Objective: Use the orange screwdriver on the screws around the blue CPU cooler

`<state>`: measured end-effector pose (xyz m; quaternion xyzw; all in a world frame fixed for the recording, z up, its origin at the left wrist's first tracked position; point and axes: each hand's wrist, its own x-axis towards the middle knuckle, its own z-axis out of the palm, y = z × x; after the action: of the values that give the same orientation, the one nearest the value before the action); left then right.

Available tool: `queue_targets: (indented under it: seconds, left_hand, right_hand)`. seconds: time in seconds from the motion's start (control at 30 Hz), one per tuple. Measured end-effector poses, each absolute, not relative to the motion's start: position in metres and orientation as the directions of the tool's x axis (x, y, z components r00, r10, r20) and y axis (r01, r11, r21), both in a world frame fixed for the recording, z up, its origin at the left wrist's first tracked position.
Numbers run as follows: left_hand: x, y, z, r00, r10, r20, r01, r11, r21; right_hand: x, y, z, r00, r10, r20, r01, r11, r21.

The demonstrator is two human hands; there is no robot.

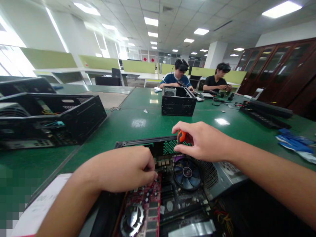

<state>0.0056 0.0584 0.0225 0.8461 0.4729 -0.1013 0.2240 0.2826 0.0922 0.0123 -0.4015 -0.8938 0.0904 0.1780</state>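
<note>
Between the thumb and fingers of my right hand (204, 141) is the orange and black handle of a screwdriver (182, 136), held upright over the rear of an open computer case (134, 141). Its tip is hidden. My left hand (133, 168) is closed, its fingers curled down at the rear end of a red graphics card (155, 197); whatever the fingertips grip is out of sight. A round CPU cooler fan (187, 172) sits on the motherboard (182, 197), right of the card. Beside it is the silver power supply (222, 177).
More black computer cases stand at left (91, 115) and mid-table (179, 105). Blue and white gloves (296, 143) lie at right, near a long black panel (266, 113). Two people (176, 77) sit across the green table (118, 126). A white paper (41, 204) lies at lower left.
</note>
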Motion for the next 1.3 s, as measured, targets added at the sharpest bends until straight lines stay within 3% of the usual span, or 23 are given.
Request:
queue_targets:
  seconds: [0.1, 0.23, 0.4, 0.83, 1.3]
  left_hand:
    - [0.005, 0.059, 0.022, 0.538, 0.750, -0.384, 0.842, -0.461, 0.280]
    - [0.004, 0.060, 0.020, 0.561, 0.745, -0.361, 0.826, -0.476, 0.302]
    - [0.004, 0.060, 0.020, 0.562, 0.751, -0.347, 0.824, -0.473, 0.310]
    - [0.007, 0.059, 0.022, 0.549, 0.755, -0.358, 0.834, -0.466, 0.294]
    - [0.004, 0.060, 0.020, 0.556, 0.754, -0.349, 0.828, -0.466, 0.312]
  right_hand:
    - [0.282, 0.092, 0.011, -0.569, 0.752, 0.334, 0.710, 0.654, -0.261]
    - [0.289, 0.089, 0.014, -0.572, 0.644, 0.508, 0.580, 0.756, -0.304]
    - [0.301, 0.091, 0.017, -0.754, 0.501, 0.425, 0.394, 0.863, -0.317]
    - [0.305, 0.096, 0.012, -0.850, 0.320, 0.418, 0.260, 0.946, -0.196]
    - [0.303, 0.095, 0.012, -0.859, 0.342, 0.380, 0.292, 0.939, -0.184]
